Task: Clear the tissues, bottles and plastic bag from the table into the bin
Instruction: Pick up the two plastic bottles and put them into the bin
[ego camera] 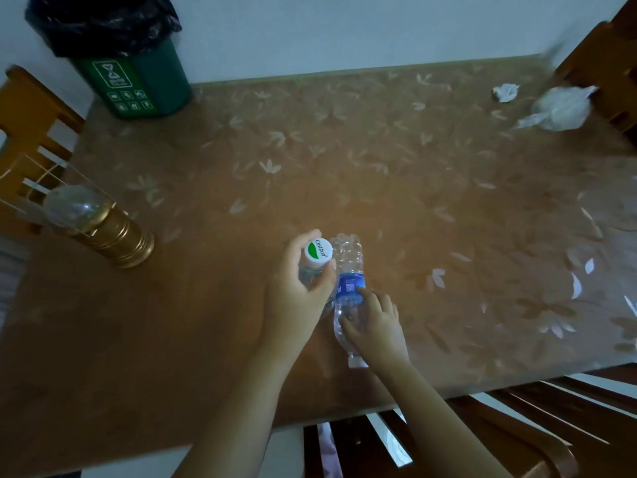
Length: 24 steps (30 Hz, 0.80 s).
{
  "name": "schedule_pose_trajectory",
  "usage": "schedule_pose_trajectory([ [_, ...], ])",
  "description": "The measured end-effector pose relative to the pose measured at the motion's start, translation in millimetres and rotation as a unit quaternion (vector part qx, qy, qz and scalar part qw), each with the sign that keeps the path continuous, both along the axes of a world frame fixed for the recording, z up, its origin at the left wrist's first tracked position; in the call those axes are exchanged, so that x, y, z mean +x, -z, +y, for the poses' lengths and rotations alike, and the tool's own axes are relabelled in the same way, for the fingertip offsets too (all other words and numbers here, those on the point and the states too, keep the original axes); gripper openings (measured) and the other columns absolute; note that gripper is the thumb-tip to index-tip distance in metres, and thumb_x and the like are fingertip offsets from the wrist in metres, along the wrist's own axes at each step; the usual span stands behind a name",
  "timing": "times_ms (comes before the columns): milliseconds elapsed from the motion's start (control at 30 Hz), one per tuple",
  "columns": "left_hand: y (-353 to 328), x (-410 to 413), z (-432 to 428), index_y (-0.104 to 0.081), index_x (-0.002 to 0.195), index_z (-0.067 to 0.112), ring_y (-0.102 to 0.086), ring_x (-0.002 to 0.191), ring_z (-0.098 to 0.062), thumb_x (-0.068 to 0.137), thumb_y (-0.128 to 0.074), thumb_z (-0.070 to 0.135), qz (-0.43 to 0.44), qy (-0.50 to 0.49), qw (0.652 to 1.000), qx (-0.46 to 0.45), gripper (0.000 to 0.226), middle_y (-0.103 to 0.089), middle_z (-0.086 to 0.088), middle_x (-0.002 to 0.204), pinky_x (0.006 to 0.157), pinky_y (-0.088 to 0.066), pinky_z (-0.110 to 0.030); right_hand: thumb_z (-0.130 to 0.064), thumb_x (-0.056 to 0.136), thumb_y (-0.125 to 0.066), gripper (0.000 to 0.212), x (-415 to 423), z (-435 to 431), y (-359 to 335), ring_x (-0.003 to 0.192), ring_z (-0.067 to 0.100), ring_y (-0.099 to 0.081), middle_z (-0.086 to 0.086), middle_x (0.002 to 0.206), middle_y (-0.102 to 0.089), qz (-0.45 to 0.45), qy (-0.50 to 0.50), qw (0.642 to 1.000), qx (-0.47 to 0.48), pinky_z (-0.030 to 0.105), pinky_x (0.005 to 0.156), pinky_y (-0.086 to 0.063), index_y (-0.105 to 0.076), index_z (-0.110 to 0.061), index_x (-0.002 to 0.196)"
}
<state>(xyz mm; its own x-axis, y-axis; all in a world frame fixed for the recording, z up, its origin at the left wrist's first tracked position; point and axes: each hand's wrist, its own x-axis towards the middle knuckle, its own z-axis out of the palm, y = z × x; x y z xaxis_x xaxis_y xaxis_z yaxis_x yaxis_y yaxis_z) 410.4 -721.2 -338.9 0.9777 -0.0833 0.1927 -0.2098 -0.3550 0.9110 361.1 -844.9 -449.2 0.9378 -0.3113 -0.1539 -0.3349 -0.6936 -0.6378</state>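
My left hand (pixel 296 298) is wrapped around an upright clear bottle with a white and green cap (pixel 319 251) near the table's front middle. Beside it lies a crumpled clear bottle with a blue label (pixel 349 270), its cap end towards me; my right hand (pixel 374 324) rests over its lower half with fingers curled on it. A green bin with a black liner (pixel 138 81) stands on the far left corner of the table. A crumpled tissue (pixel 505 92) and a whitish plastic bag (pixel 560 110) lie at the far right.
The table (pixel 241 339) has a brown flower-patterned cover. A gold lantern with a clear dome (pixel 103 229) stands at the left edge. Wooden chairs stand at the left (pixel 27 115), the far right (pixel 606 63) and the front right (pixel 517 426).
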Motion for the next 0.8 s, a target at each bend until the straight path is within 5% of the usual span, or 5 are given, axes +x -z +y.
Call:
schedule_pose_trajectory([
  [200,-2,-4,1,-0.050,0.107,0.038,-0.057,0.100,0.002,0.080,-0.067,0.006,0.018,-0.004,0.999,-0.027,0.046,-0.057,0.022,0.109,0.080,-0.047,-0.012,-0.031,0.073,-0.072,0.068,-6,6,6,0.107,0.021,-0.048,0.002,0.116,-0.043,-0.005,0.034,0.994,0.101,0.037,0.085,-0.049,-0.040,-0.023,0.133],
  [367,-3,-8,4,-0.052,0.105,0.038,-0.059,0.101,-0.003,0.079,-0.067,0.005,0.027,-0.032,0.998,-0.045,0.045,-0.061,0.014,0.111,0.082,-0.046,-0.012,-0.025,0.075,-0.074,0.069,-7,9,8,0.091,0.012,-0.053,0.001,0.111,-0.040,-0.012,0.062,0.984,0.167,0.005,0.067,-0.039,-0.039,-0.024,0.134],
  [500,-3,-14,7,-0.053,0.104,0.038,-0.059,0.103,-0.007,0.079,-0.067,0.006,0.038,-0.057,0.996,-0.059,0.043,-0.063,0.008,0.113,0.084,-0.047,-0.018,-0.023,0.074,-0.073,0.068,-8,9,7,0.092,0.015,-0.054,0.001,0.111,-0.040,-0.016,0.073,0.979,0.191,0.019,0.076,-0.047,-0.040,-0.024,0.133],
  [633,-8,-21,10,-0.054,0.104,0.037,-0.060,0.103,-0.008,0.079,-0.068,0.006,0.042,-0.070,0.995,-0.062,0.042,-0.064,0.005,0.113,0.086,-0.049,-0.020,-0.020,0.075,-0.072,0.068,-11,3,-1,0.085,0.003,-0.051,-0.001,0.109,-0.040,-0.021,0.060,0.978,0.199,0.003,0.063,-0.038,-0.039,-0.026,0.134],
  [800,-18,-36,11,-0.052,0.102,0.040,-0.059,0.098,-0.002,0.080,-0.067,0.007,0.055,-0.083,0.993,-0.071,0.043,-0.062,0.010,0.112,0.075,-0.046,-0.009,-0.020,0.076,-0.071,0.067,-14,-5,-20,0.082,-0.006,-0.044,-0.001,0.107,-0.039,-0.041,0.040,0.981,0.187,0.001,0.057,-0.037,-0.039,-0.026,0.134],
])
